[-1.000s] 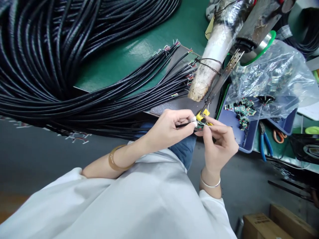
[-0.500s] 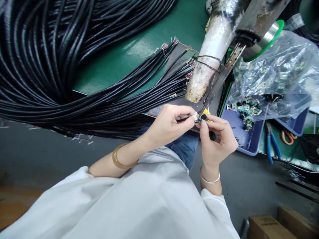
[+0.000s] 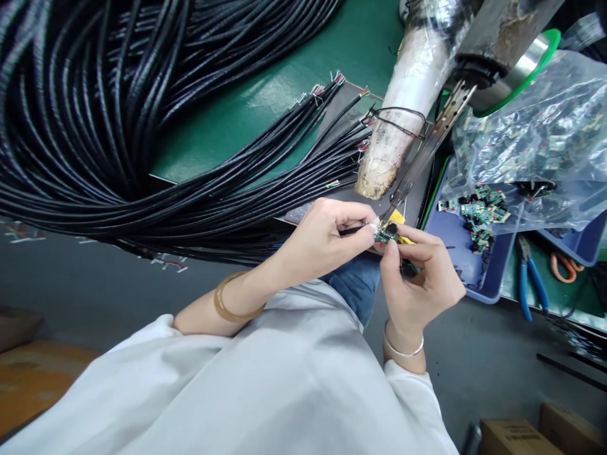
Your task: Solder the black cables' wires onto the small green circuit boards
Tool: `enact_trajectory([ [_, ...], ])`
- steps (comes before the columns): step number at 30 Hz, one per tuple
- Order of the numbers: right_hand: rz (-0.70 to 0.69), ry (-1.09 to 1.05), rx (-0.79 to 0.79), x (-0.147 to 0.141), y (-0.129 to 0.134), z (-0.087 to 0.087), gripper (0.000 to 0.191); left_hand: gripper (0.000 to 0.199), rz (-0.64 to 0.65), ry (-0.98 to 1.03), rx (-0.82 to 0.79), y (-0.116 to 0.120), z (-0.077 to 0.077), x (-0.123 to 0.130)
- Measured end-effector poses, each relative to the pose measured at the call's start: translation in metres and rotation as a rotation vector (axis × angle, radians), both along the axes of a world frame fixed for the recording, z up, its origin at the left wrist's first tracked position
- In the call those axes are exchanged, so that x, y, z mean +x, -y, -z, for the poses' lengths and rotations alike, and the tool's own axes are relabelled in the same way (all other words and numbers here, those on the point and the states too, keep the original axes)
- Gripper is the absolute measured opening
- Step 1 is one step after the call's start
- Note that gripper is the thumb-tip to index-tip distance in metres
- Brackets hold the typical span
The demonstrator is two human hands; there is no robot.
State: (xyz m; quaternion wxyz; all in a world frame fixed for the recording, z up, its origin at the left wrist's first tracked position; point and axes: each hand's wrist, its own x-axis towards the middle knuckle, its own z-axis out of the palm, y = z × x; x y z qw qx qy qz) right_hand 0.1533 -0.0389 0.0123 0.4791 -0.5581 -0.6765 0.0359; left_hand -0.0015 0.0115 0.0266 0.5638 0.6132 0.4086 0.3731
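My left hand pinches the end of a black cable between thumb and fingers. Close against it, my right hand grips a small green circuit board at its edge. The cable's end and the board meet between my fingertips, where the wires are mostly hidden. Just above them is the tip of a soldering iron, mounted pointing down toward my hands. Behind the board shows a piece of yellow material.
Many black cables with stripped coloured ends lie across the green table. At right are a blue tray of circuit boards, a plastic bag of more boards, blue-handled pliers and a solder spool. A white wrapped tube hangs above my hands.
The view has shifted slightly, so the bench items sit a little differently in the picture. My right fingers have moved slightly down and right, showing more of the board. Both grips persist.
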Motion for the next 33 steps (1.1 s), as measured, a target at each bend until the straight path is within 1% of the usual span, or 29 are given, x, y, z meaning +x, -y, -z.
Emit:
enact_trajectory([
  [3,-0.018,0.059,-0.042,0.004,0.001,0.001,0.012,0.02,0.024,0.003,-0.032,-0.001,0.003,0.001],
  [6,-0.029,0.06,-0.069,0.006,0.001,0.003,0.012,0.02,0.023,-0.004,-0.037,-0.002,0.005,0.002],
  [13,-0.018,-0.027,-0.064,0.003,0.003,-0.002,0.013,0.02,0.032,-0.01,-0.049,-0.005,-0.006,-0.001],
  [16,-0.022,-0.043,-0.081,0.002,0.004,-0.004,0.013,0.022,0.043,-0.002,-0.053,-0.007,-0.007,-0.002],
  [19,-0.038,-0.032,-0.084,0.003,0.005,-0.004,0.012,0.022,0.063,0.009,-0.079,-0.009,-0.005,-0.002],
  [25,-0.04,0.058,-0.073,0.009,0.007,-0.001,0.012,0.021,0.125,0.012,-0.12,-0.01,0.003,-0.003],
  [30,-0.054,0.033,-0.091,0.009,0.005,0.004,0.012,0.021,0.129,0.011,-0.123,-0.005,0.007,-0.003],
  [33,-0.054,-0.005,-0.123,0.018,0.014,-0.001,0.009,0.019,0.172,0.048,-0.146,0.003,0.011,-0.004],
])
